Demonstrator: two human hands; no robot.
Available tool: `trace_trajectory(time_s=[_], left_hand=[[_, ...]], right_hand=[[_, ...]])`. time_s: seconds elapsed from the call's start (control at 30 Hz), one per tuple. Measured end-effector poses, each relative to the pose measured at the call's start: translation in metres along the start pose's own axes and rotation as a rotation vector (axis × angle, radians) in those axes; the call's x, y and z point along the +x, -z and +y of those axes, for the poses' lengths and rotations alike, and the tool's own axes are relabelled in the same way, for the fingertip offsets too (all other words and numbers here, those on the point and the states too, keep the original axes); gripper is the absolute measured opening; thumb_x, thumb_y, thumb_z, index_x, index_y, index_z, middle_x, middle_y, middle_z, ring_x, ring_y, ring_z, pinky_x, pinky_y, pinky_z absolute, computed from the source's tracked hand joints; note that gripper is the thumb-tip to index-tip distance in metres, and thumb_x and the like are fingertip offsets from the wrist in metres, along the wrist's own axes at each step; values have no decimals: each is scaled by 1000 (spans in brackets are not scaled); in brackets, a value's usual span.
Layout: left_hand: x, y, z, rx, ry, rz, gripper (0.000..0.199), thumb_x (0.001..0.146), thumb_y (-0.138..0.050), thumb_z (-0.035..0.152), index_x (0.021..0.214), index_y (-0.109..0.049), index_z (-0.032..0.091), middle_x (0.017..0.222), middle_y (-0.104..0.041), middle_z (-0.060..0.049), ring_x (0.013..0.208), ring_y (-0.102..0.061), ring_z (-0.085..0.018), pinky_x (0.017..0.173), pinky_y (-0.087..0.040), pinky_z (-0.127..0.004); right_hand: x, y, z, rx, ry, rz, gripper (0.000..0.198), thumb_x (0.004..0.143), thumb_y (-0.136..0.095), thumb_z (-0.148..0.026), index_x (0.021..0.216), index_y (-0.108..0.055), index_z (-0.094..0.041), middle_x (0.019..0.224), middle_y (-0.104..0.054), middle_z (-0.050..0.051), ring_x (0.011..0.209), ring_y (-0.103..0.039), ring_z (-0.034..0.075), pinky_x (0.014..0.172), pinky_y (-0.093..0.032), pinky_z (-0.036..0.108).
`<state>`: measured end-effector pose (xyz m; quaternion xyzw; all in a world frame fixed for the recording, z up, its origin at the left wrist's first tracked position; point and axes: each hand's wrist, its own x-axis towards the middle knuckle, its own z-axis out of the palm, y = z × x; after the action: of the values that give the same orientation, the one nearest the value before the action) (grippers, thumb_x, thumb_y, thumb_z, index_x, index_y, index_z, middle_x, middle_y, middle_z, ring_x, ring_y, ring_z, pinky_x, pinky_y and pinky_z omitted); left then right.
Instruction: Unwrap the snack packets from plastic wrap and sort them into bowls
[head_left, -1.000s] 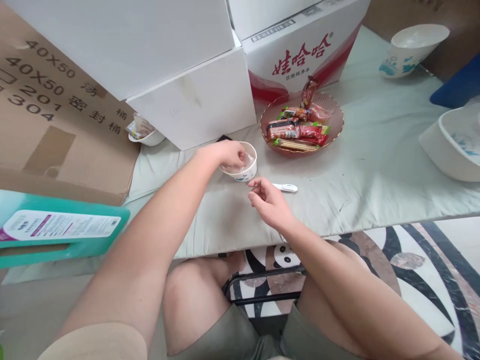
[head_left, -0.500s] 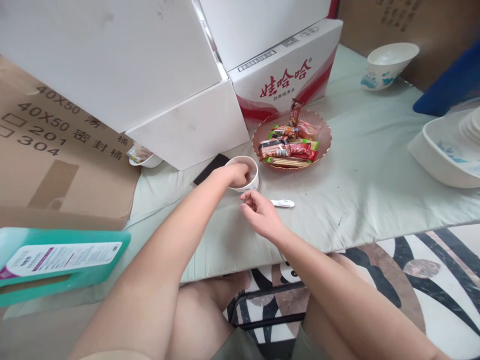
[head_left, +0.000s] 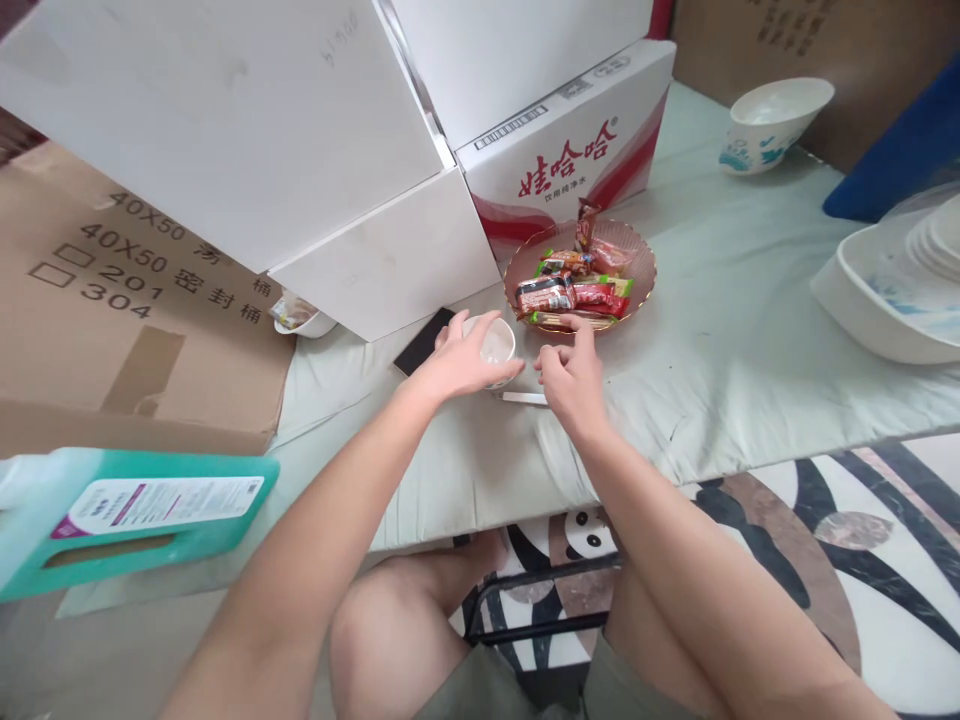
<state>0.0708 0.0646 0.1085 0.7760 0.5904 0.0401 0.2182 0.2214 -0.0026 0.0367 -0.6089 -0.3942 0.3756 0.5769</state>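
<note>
- White cup (head_left: 498, 343) stands on the cloth (head_left: 735, 370), near the pink dish (head_left: 646, 285).
- The left hand (head_left: 463, 364) spreads fingers around this cup; if gripping, I cannot tell.
- The right hand (head_left: 576, 385), half open, seems empty near the dish.

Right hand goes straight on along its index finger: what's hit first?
Likely the pink bowl at its near rim, or the snacks in it; the right hand overlaps that rim in view, but depth is unclear.

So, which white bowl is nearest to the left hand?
The bowl beside the flat black object: the left hand spreads over it; the others stand farther off.
</note>
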Motion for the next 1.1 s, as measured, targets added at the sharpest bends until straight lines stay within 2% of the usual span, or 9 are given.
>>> trace_trajectory(time_s=[0.1, 0.2, 0.33, 0.6, 0.67, 0.8, 0.93, 1.03, 1.1], left_hand=[[-7, -9, -4, 81, 5, -47, 97, 63, -79, 53, 150, -42, 36, 166, -18, -12, 150, -24, -49, 119, -28, -59], [-2, -13, -4, 99, 10, 4, 85, 70, -74, 50, 148, -45, 32, 162, -22, -13, 146, -37, -43, 119, -32, -55], [23, -17, 6, 124, -98, 61, 74, 69, -74, 44, 139, -52, 28, 155, -33, -15, 143, -41, -39, 119, -35, -54], [75, -32, 51, 176, -326, 44, 67, 68, -71, 44, 128, -51, 22, 150, -39, -16, 147, -36, -36, 122, -30, -51], [89, -36, 66, 181, -383, 38, 65, 69, -71, 42, 127, -51, 22, 149, -41, -17, 145, -39, -36, 121, -31, -51], [116, -47, 99, 170, -452, -7, 69, 71, -71, 40, 134, -48, 26, 152, -40, -16, 146, -37, -38, 120, -31, -56], [131, -52, 132, 79, -492, -127, 77, 71, -72, 41, 141, -43, 26, 158, -31, -16, 151, -27, -40, 119, -32, -59], [130, -46, 143, -35, -599, -233, 74, 75, -67, 38, 143, -41, 25, 161, -25, -15, 157, -11, -34, 121, -34, -52], [131, -37, 142, -100, -637, -293, 70, 79, -63, 42, 144, -41, 27, 163, -23, -11, 158, -10, -32, 120, -37, -49]], right_hand=[[13, 16, 5, -304, -1, -5, 36, 82, -57, -26, 118, -58, -26, 69, -66, 2, 75, -63, 27, 76, -44, 37], [24, 24, 7, -435, -18, -24, 21, 83, -61, -28, 104, -65, -29, 73, -68, 6, 80, -65, 29, 78, -44, 39], [36, 30, 4, -462, -45, -3, 11, 89, -59, -36, 90, -67, -29, 79, -70, 7, 81, -65, 28, 76, -45, 39], [55, 69, 5, -374, -96, 142, 11, 91, -55, -36, 89, -63, -28, 79, -71, 6, 76, -65, 25, 70, -45, 37], [58, 77, 4, -312, -141, 182, 15, 91, -53, -34, 102, -61, -27, 89, -72, 8, 80, -67, 26, 74, -47, 39], [67, 84, 6, -40, -49, 265, 56, 90, -48, -30, 144, -33, -21, 135, -59, 17, 99, -70, 25, 86, -53, 41], [75, 82, 12, -82, 81, 380, 59, 88, -45, -32, 144, -35, -17, 153, -41, 20, 141, -44, 28, 113, -39, 48], [76, 78, 10, -165, 90, 453, 53, 90, -40, -35, 140, -43, -19, 154, -39, 17, 147, -34, 27, 116, -35, 52], [74, 75, 6, -188, 74, 474, 50, 92, -39, -38, 138, -46, -20, 157, -34, 17, 148, -32, 27, 115, -35, 54]])
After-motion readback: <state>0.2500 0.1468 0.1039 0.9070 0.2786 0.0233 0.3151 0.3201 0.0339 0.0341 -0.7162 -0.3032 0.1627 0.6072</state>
